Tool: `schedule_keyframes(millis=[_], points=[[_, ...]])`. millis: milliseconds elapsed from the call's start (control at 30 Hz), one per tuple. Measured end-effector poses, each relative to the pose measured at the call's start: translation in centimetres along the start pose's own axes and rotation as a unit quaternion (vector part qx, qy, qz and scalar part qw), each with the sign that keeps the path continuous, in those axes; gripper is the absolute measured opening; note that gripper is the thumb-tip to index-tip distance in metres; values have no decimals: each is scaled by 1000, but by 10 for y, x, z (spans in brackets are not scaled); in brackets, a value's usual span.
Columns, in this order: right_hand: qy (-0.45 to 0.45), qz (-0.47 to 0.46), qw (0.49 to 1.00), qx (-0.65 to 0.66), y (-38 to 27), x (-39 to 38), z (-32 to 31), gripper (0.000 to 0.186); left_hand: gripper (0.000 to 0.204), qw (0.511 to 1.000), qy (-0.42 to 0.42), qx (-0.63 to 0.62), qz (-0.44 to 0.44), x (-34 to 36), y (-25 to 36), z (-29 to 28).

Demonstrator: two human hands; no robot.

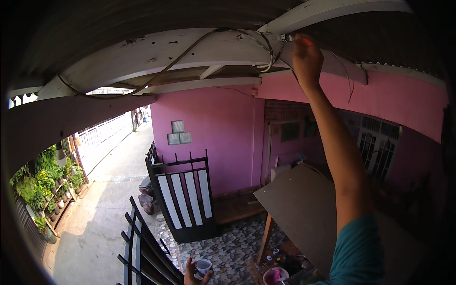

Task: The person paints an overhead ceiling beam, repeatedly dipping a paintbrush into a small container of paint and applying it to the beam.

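My right hand is raised high on a bare arm with a teal sleeve, its fingers closed up against the pale overhead beam, beside a small fitting where cables run. What the fingers grip is unclear; a spot of red shows at them. A dark cable droops along the beam, with white wires hanging near my wrist. At the lower edge my left hand has its fingers curved round a small grey round container, held above the pebble-patterned floor.
A black gate stands open by a pink wall. At right are a brown board on wooden legs, bottles and a pink-stained bucket. At left, potted plants line a sunlit lane. A corrugated roof is above.
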State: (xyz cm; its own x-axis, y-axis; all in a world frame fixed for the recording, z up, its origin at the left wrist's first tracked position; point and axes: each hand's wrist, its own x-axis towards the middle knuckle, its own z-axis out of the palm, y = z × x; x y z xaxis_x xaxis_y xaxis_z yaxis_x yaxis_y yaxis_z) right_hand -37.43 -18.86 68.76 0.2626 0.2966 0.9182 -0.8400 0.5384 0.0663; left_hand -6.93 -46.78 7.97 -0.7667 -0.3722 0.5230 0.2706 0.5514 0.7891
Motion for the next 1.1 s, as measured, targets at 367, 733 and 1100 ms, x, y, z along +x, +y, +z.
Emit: schedule_keyframes(millis=[367,733,1100], points=[[-126,-270,955,3,-45,-85,15,28,90,1000,-10,-16,-5,1,5,-5],[-124,-208,958,-152,-24,-94,12,20,89,995,-57,-29,-80,6,34,-13],[-138,-206,964,-96,-57,-96,22,23,88,1000,-31,-2,-1,3,-3,5]])
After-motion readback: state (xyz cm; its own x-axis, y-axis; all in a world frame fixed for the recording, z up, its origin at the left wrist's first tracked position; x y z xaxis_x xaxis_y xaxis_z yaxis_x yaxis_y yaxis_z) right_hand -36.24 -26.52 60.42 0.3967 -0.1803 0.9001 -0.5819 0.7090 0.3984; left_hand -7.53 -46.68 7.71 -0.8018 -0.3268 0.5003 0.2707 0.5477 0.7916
